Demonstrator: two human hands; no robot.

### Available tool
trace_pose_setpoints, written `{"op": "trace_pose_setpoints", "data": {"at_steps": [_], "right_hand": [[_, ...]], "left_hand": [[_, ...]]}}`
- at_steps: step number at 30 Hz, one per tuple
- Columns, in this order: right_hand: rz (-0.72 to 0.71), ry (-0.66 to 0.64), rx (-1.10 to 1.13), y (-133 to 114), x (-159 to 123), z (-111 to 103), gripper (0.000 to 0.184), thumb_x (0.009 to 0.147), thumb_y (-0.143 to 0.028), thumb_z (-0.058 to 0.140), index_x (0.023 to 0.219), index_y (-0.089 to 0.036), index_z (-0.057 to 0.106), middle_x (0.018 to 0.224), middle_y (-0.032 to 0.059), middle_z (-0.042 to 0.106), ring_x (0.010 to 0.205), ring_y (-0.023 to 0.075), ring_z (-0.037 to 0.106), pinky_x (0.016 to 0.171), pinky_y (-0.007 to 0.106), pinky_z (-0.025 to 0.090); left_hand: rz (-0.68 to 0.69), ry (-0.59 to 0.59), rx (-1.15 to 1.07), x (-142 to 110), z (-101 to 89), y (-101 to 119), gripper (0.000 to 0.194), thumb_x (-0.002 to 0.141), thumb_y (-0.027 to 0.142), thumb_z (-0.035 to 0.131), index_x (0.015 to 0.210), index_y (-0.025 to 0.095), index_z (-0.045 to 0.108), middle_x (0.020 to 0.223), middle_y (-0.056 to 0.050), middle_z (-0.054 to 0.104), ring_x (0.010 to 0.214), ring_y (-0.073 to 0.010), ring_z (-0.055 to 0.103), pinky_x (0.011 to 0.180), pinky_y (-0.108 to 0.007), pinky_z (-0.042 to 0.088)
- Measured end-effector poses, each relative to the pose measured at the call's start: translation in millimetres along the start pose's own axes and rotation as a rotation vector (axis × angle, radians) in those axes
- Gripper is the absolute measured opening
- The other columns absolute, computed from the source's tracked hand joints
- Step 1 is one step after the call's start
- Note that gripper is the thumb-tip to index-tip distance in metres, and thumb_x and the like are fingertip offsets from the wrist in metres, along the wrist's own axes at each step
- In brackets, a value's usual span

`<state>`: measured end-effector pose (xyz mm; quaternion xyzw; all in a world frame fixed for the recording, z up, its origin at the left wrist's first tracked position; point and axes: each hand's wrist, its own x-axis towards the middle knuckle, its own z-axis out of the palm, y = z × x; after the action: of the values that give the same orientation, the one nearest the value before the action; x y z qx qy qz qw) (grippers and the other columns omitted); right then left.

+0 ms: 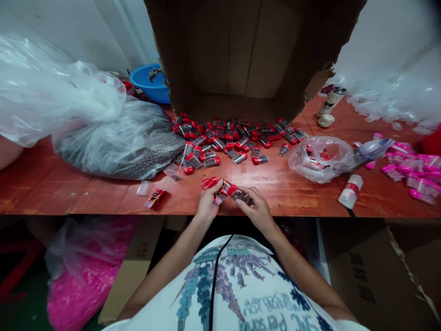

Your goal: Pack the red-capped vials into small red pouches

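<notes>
My left hand [207, 202] is closed round a bunch of red printed labels [212, 183] at the table's near edge. My right hand [257, 210] pinches a small clear capsule with a red cap [237, 194], filled with dark beads, and holds it against the labels. A heap of the same red-capped capsules [227, 138] lies just beyond my hands, spilling from an open cardboard box [248, 55] that lies on its side. One loose red label [155, 198] rests on the table to the left.
On the red wooden table [69, 193], a clear bag of dark beads [131, 147] lies left, a small plastic bag [319, 158] and white tape roll [349, 191] right. Pink capsules [413, 172] at far right. Blue basin [151, 82] behind. Boxes and a pink-filled bag [79, 285] below.
</notes>
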<state>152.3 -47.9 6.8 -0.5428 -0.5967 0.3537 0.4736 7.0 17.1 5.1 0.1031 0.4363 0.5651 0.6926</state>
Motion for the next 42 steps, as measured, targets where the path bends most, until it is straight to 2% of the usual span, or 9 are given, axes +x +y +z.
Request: {"op": "trace_pose_setpoints", "data": {"at_steps": [4, 8, 12, 20, 26, 29, 35, 38, 42], "right_hand": [[0.038, 0.051, 0.059, 3, 0, -1, 0.036, 0.082, -0.024, 0.060, 0.118, -0.025, 0.059, 0.099, 0.0032, 0.059, 0.079, 0.0151, 0.056, 0.070, 0.027, 0.047], [0.046, -0.032, 0.090, 3, 2, -6, 0.034, 0.080, -0.024, 0.062, 0.114, -0.025, 0.063, 0.097, 0.0027, 0.060, 0.078, 0.0147, 0.056, 0.069, 0.026, 0.046], [0.032, -0.008, 0.090, 0, 3, -11, 0.033, 0.080, -0.023, 0.062, 0.113, -0.026, 0.065, 0.094, 0.0019, 0.058, 0.076, 0.0138, 0.054, 0.066, 0.025, 0.045], [0.058, -0.025, 0.134, 2, 4, -11, 0.035, 0.079, -0.026, 0.064, 0.114, -0.028, 0.066, 0.088, 0.0013, 0.057, 0.070, 0.0127, 0.052, 0.062, 0.025, 0.045], [0.025, -0.114, 0.129, -1, 6, -25, 0.034, 0.080, -0.025, 0.064, 0.114, -0.031, 0.067, 0.090, 0.0006, 0.056, 0.074, 0.0123, 0.053, 0.064, 0.025, 0.045], [0.029, -0.106, 0.136, -1, 6, -25, 0.034, 0.081, -0.026, 0.064, 0.114, -0.031, 0.066, 0.090, 0.0005, 0.057, 0.075, 0.0124, 0.053, 0.065, 0.025, 0.045], [0.027, -0.126, 0.160, -2, 5, -24, 0.034, 0.082, -0.029, 0.064, 0.115, -0.029, 0.066, 0.090, 0.0009, 0.057, 0.074, 0.0128, 0.053, 0.066, 0.026, 0.045], [0.017, -0.155, 0.132, -5, 6, -28, 0.033, 0.082, -0.029, 0.063, 0.115, -0.030, 0.066, 0.090, 0.0010, 0.056, 0.074, 0.0128, 0.052, 0.066, 0.026, 0.045], [0.009, -0.127, 0.132, -6, 7, -30, 0.034, 0.082, -0.027, 0.063, 0.116, -0.030, 0.065, 0.088, 0.0007, 0.056, 0.074, 0.0129, 0.053, 0.066, 0.026, 0.045]], "left_hand": [[0.039, -0.039, 0.048, -5, 2.5, 2, 0.024, 0.052, 0.011, 0.083, 0.071, 0.013, 0.068, 0.069, -0.001, 0.070, 0.061, -0.0121, 0.065, 0.063, -0.024, 0.055], [0.074, -0.075, 0.078, -9, 4.3, 5, 0.028, 0.052, 0.013, 0.083, 0.076, 0.014, 0.068, 0.069, 0.000, 0.069, 0.062, -0.0123, 0.065, 0.063, -0.024, 0.054], [0.101, -0.127, 0.108, -14, 6.0, 5, 0.029, 0.053, 0.015, 0.084, 0.078, 0.013, 0.068, 0.072, -0.001, 0.070, 0.064, -0.0125, 0.065, 0.066, -0.025, 0.054], [0.150, -0.150, 0.191, -20, 7.9, 4, 0.056, 0.047, 0.010, 0.085, 0.099, 0.017, 0.065, 0.071, 0.002, 0.069, 0.060, -0.0120, 0.064, 0.062, -0.023, 0.052], [0.231, -0.206, 0.303, -24, 4.8, 3, 0.056, 0.052, 0.012, 0.084, 0.104, 0.018, 0.064, 0.075, -0.001, 0.071, 0.068, -0.0142, 0.066, 0.068, -0.024, 0.052], [0.258, -0.203, 0.301, -25, 6.0, 4, 0.055, 0.051, 0.012, 0.084, 0.102, 0.018, 0.065, 0.075, -0.001, 0.071, 0.067, -0.0135, 0.066, 0.068, -0.023, 0.051], [0.148, -0.167, 0.176, -22, 10.1, 5, 0.050, 0.051, 0.013, 0.084, 0.097, 0.018, 0.066, 0.073, 0.002, 0.069, 0.063, -0.0112, 0.064, 0.063, -0.022, 0.051], [0.130, -0.157, 0.170, -21, 11.0, 4, 0.049, 0.050, 0.012, 0.084, 0.095, 0.017, 0.066, 0.074, 0.002, 0.069, 0.064, -0.0116, 0.064, 0.064, -0.023, 0.052], [0.111, -0.169, 0.215, -24, 13.3, 6, 0.048, 0.048, 0.011, 0.085, 0.093, 0.016, 0.068, 0.074, 0.001, 0.069, 0.064, -0.0125, 0.064, 0.063, -0.024, 0.053]]}}
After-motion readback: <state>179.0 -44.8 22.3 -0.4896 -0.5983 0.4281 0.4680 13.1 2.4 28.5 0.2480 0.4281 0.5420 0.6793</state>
